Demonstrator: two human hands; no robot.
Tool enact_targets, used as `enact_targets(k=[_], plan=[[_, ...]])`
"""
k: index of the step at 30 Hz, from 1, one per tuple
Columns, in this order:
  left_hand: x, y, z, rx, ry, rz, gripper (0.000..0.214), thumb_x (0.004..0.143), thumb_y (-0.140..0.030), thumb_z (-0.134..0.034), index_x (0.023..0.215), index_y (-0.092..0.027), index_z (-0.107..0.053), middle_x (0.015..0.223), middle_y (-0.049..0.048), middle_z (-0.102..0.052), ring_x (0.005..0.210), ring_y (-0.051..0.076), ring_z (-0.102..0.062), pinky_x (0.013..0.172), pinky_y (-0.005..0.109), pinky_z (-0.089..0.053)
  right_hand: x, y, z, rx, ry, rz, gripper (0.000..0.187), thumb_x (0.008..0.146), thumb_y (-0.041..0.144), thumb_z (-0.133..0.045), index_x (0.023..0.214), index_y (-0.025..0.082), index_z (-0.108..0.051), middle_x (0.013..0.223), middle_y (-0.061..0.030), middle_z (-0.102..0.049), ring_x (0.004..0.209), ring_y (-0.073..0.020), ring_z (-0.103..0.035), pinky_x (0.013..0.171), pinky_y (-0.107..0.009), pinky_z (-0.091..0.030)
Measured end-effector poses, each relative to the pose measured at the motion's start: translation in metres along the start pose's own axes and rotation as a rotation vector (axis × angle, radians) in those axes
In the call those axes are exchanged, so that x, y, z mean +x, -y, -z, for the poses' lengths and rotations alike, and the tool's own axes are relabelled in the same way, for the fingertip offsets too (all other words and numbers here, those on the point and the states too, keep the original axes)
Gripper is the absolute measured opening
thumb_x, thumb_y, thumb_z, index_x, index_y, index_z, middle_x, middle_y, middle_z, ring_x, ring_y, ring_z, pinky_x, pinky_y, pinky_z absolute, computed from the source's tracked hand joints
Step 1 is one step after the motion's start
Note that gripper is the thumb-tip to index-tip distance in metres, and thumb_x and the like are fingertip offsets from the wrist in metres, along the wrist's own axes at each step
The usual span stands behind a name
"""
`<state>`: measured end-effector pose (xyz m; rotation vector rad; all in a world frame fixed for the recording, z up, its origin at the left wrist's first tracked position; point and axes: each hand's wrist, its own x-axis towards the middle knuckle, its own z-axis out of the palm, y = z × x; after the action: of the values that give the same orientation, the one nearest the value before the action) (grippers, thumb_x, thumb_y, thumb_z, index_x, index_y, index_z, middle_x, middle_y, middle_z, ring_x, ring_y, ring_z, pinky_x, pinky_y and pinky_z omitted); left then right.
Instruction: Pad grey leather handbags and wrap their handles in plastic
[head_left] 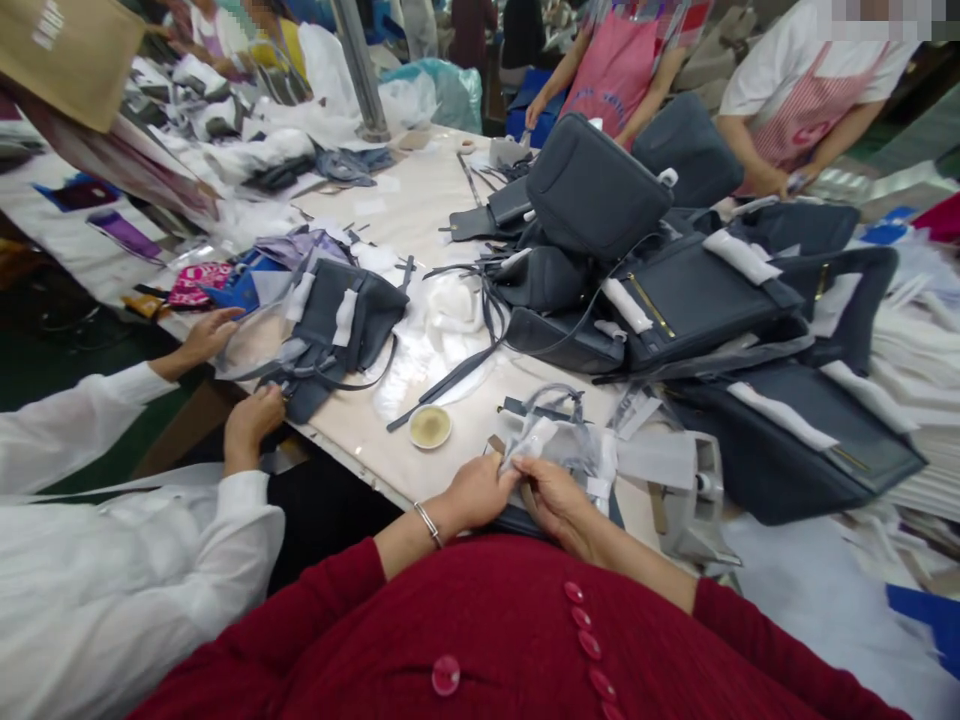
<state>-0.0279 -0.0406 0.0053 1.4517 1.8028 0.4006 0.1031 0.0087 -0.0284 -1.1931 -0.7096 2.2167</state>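
Note:
My left hand [480,492] and my right hand [556,497] meet at the near edge of the table [420,210], both closed on a dark grey bag strap wrapped in white paper and clear plastic [559,440]. The left fingers pinch the white wrapping at the strap's end. The right fingers curl round the strap beside it. A dark bag part [517,520] lies under my hands, mostly hidden. A small round dish with yellowish paste [430,427] sits just left of my left hand.
Several dark grey handbags [592,185] with white paper wraps are piled across the middle and right. A person in white sleeves [251,420] at my left holds another grey bag [341,320]. Two people in pink aprons [615,70] stand at the far side. White foam sheets [915,400] are stacked at the right.

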Motion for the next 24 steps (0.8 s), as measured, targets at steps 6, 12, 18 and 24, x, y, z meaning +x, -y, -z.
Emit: enact_targets(k=[6, 12, 18, 24], plan=[[-0.003, 0.004, -0.002, -0.19, -0.134, 0.149, 0.044, 0.08, -0.058, -0.058, 0.087, -0.015, -0.061, 0.077, 0.0045, -0.064, 0.07, 0.018, -0.057, 0.06, 0.026, -0.038, 0.003, 0.002, 0.008, 0.074, -0.085, -0.108, 0.016, 0.068, 0.024, -0.074, 0.072, 0.015, -0.062, 0.064, -0.0003, -0.063, 0.056, -0.0126, -0.055, 0.053, -0.025, -0.045], [-0.002, 0.003, 0.002, -0.255, -0.058, 0.073, 0.04, 0.083, -0.054, -0.054, 0.073, -0.015, -0.058, 0.068, -0.0015, -0.055, 0.064, 0.012, -0.046, 0.057, 0.023, -0.031, 0.003, 0.012, 0.012, 0.054, -0.05, -0.227, 0.019, 0.07, 0.027, -0.075, 0.067, 0.015, -0.06, 0.055, 0.0008, -0.058, 0.047, -0.0099, -0.049, 0.045, -0.022, -0.039], [0.0, 0.002, 0.002, -0.264, -0.012, 0.11, 0.046, 0.084, -0.056, -0.05, 0.063, -0.015, -0.055, 0.059, -0.0028, -0.046, 0.06, 0.012, -0.041, 0.053, 0.023, -0.027, -0.011, 0.033, 0.023, -0.105, 0.114, -0.28, 0.029, 0.076, 0.044, -0.072, 0.076, 0.016, -0.065, 0.064, -0.0026, -0.064, 0.053, -0.0116, -0.056, 0.052, -0.023, -0.047], [0.0, 0.009, 0.002, -0.345, 0.014, 0.112, 0.047, 0.083, -0.058, -0.05, 0.066, -0.014, -0.059, 0.059, -0.0031, -0.047, 0.058, 0.012, -0.042, 0.052, 0.023, -0.028, -0.031, 0.064, 0.062, -0.595, 0.335, -0.049, 0.043, 0.077, 0.036, -0.069, 0.117, 0.024, -0.065, 0.107, -0.0067, -0.069, 0.083, -0.017, -0.065, 0.074, -0.031, -0.051]])
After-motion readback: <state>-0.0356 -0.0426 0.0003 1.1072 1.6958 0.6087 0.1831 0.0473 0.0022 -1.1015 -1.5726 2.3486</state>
